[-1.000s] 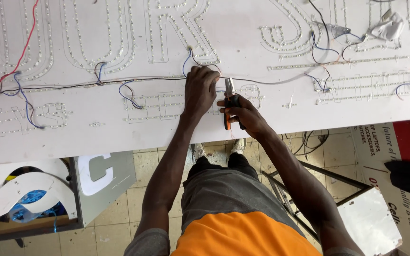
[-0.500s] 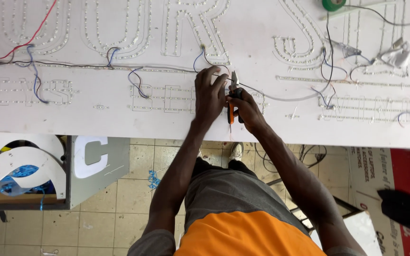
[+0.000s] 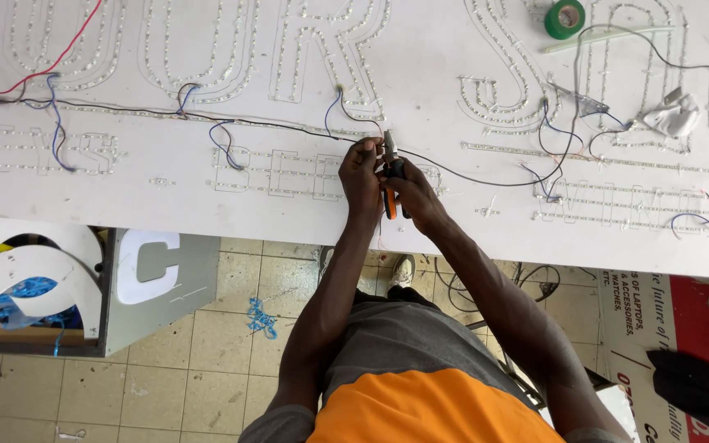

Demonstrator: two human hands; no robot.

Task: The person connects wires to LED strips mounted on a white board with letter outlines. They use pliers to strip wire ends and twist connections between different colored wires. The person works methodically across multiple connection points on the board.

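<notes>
A large white sign board [image 3: 305, 217] lies flat before me, with rows of small lights set into letter outlines. A thin dark wire [image 3: 272, 127] runs along it from left to right. My left hand [image 3: 360, 172] pinches this wire at the board's middle. Beside it, my right hand [image 3: 412, 193] grips pliers [image 3: 391, 184] with orange and black handles, their jaws pointing up at the wire right by my left fingers. Short blue wire loops [image 3: 223, 143] rise from the board.
A green tape roll [image 3: 564, 18] lies at the board's far edge. A red wire [image 3: 38, 70] curves at the left. Below the board are a tiled floor [image 3: 207, 369], white cut-out letters [image 3: 30, 267], a box with a white letter [image 3: 153, 267] and printed banners [image 3: 658, 320].
The view has shifted, so the board and my hands sit lower and more to the right in frame. Both hands stay together on the wire and pliers.
</notes>
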